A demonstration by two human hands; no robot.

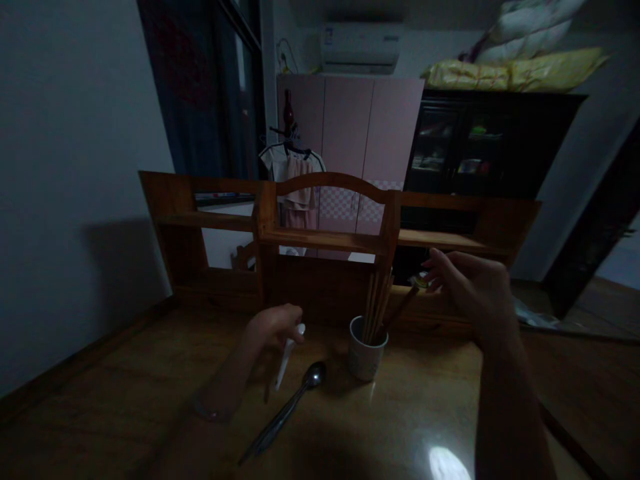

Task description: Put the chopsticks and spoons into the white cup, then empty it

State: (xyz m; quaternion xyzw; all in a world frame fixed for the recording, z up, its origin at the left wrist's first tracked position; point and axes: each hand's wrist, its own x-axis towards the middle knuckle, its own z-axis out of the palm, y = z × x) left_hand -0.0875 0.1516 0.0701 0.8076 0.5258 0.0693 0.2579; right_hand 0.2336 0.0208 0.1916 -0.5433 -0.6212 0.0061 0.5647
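Note:
My left hand (276, 324) is closed around a white spoon (284, 363), its slim end slanting down to the tabletop. Metal spoons (295, 400) lie close together on the wood just in front of it. To the right stands a pale patterned cup (366, 357) with several wooden chopsticks (371, 310) upright inside. A dark stick (401, 307) leans out of the cup toward my right hand (463, 283). That hand is raised with its fingers pinched at a small pale-yellow thing (420, 282), too dim to name.
A wooden shelf unit (325, 239) runs along the back of the wooden table (400, 413). A white wall (80, 200) borders the left side. Beyond are hanging clothes (299, 180), a pink wardrobe (347, 127) and a dark cabinet (530, 147). The light is low.

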